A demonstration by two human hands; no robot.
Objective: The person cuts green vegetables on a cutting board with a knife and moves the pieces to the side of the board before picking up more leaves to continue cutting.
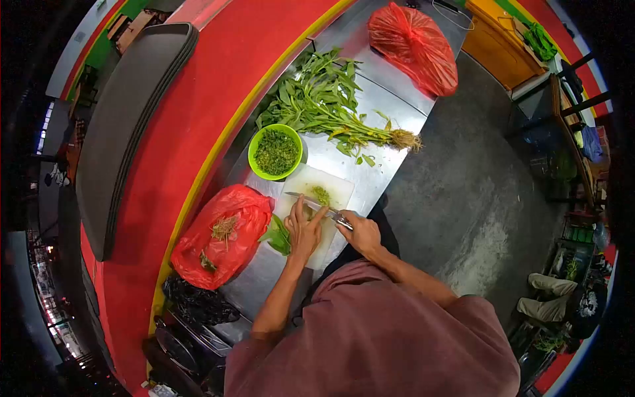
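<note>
My right hand (362,234) is wrapped round the handle of a kitchen knife (313,204), whose blade lies across a white cutting board (342,188). Close against the blade, my left hand (304,231) has its fingers bent down over a bunch of leafy greens (279,237). The leaves stick out on the left of that hand; the part under the fingers is hidden. Beyond the blade lies a small heap of chopped greens (321,194). A lime-green bowl (252,159) holding finely chopped greens stands just past the board's far left corner.
Rooted leafy stalks (324,99) lie across the metal table (397,126) beyond the bowl. A tied red plastic bag (413,49) sits at the far end. To the left, an open red bag (225,255) contains root trimmings, beside a black plastic bag (198,303). A red ledge (159,152) borders the table.
</note>
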